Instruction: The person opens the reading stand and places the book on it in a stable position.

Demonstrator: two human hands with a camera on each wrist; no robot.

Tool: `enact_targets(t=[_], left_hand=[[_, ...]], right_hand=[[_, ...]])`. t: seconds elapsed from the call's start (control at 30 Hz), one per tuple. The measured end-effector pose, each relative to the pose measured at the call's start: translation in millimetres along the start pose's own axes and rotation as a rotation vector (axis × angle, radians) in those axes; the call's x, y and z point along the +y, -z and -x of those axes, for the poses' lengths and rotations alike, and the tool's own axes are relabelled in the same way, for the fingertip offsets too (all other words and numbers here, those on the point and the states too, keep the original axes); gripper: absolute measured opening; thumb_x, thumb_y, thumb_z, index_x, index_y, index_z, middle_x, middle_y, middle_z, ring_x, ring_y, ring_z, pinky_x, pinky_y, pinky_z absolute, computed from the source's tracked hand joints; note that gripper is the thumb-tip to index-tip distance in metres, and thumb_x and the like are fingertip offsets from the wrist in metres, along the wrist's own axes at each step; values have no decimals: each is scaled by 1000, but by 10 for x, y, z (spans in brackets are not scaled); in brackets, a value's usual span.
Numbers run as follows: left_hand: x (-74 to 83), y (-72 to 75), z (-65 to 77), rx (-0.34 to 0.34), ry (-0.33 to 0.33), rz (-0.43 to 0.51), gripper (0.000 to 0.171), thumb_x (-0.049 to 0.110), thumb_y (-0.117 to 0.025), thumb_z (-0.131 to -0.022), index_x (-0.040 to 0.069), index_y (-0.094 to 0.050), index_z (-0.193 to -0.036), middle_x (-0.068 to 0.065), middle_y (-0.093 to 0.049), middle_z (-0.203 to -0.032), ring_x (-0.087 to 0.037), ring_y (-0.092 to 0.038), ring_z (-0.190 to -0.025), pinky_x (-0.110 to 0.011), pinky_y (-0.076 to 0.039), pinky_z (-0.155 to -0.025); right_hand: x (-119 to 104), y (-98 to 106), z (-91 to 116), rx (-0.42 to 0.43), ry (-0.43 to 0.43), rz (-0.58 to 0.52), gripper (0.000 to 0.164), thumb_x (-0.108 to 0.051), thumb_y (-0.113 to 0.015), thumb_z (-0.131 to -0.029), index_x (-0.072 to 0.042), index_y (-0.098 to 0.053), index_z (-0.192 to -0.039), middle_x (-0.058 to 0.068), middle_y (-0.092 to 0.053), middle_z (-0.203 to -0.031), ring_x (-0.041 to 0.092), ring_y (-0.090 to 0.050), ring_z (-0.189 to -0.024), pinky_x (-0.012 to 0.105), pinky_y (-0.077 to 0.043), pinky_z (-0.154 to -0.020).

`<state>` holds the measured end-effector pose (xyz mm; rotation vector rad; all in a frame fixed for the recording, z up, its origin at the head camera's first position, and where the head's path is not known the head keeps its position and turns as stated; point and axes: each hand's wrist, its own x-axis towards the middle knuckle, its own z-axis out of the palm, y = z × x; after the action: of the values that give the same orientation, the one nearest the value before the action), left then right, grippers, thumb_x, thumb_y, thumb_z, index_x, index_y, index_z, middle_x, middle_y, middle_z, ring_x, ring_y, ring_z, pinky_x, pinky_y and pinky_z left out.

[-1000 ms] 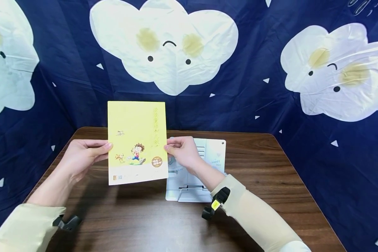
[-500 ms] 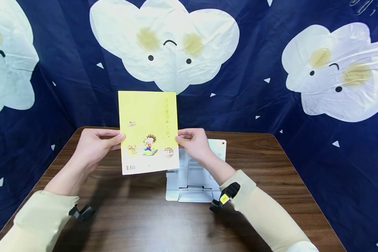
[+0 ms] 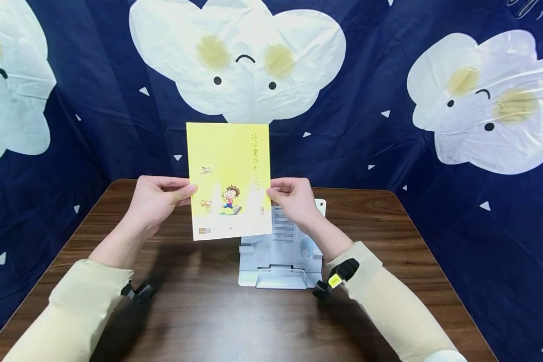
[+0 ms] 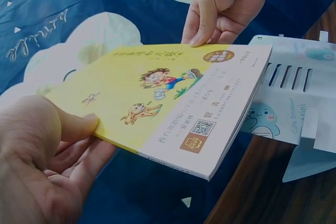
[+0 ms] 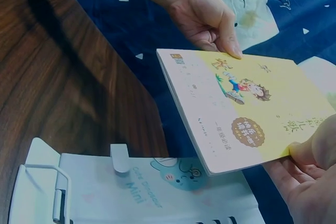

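A thin yellow and white children's book [image 3: 221, 161], with a running boy on its cover, is held upright in the air in the head view. My left hand [image 3: 156, 201] pinches its left edge, thumb on the front cover. The right hand [image 3: 296, 198] grips the opposite edge in the same way. Behind and below the book stands a pale blue book stand [image 3: 280, 251] with slots, a dinosaur print and a front ledge; the book covers its upper left part. Both wrist views show the book [image 4: 157, 87] between the two hands, over part of the stand [image 5: 131, 187].
The stand rests on a dark wood table [image 3: 253, 322] with rounded far corners. A navy cloth [image 3: 362, 125] printed with white clouds hangs behind and along both sides. Small black devices are strapped at both wrists.
Both hands have carried the book to the right and upward, so it now overlaps the stand's upper left in the head view. The stand has stayed in place.
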<state>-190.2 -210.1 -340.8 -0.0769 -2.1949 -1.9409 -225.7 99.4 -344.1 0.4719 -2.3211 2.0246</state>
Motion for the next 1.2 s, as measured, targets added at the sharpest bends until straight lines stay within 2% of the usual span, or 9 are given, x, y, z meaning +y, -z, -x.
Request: enact_targets(t=[0.13, 0.3, 0.4, 0.63, 0.77, 1.2], left_hand=[[15, -46, -31, -22, -2, 17, 39, 1, -83, -91, -22, -68, -119, -8, -79, -97, -10, -76, -80, -32, -63, -78], [21, -98, -76, -37, 10, 14, 38, 1, -82, -92, -20, -68, -121, -4, -79, -95, -11, -76, -82, -30, -63, -78], [20, -134, -103, -40, 16, -3, 37, 2, -82, -92, -18, -70, -121, -4, -79, -95, -13, -77, -82, -32, -63, -78], [38, -233, -159, -53, 15, -28, 35, 4, -82, -93, -14, -72, -121, -16, -78, -106, -17, -78, -85, -38, -62, -84], [65, -282, -185, -68, 6, -27, 33, 4, -81, -94, -14, -72, -121, -20, -77, -109, -17, -78, -86, -41, -61, -86], [98, -455, -246, -93, 21, 0, 32, 3, -81, -94, -13, -73, -120, -25, -75, -114, -21, -79, -87, -33, -62, -82]], right_hand=[[-13, 79, 9, -3, 4, -2, 19, 6, -73, -97, 6, -77, -115, 16, -78, -100, 26, -78, -93, 52, -61, -90], [-16, 156, 8, -6, -21, -13, 20, 5, -74, -96, 6, -77, -116, 17, -78, -102, 26, -78, -94, 53, -59, -92], [-20, 195, 9, -3, -28, -20, 21, 5, -74, -96, 6, -77, -117, 18, -77, -102, 27, -78, -94, 52, -60, -91], [-12, 292, 9, 21, -41, -13, 20, 5, -74, -97, 5, -77, -117, 16, -78, -102, 26, -78, -94, 43, -62, -88], [-19, 351, 3, 38, -40, -11, 21, 5, -74, -96, 6, -76, -117, 17, -77, -103, 25, -77, -94, 43, -62, -88], [-16, 510, 15, 81, -59, 21, 23, 5, -74, -96, 7, -75, -119, 19, -75, -103, 24, -77, -93, 37, -63, -84]])
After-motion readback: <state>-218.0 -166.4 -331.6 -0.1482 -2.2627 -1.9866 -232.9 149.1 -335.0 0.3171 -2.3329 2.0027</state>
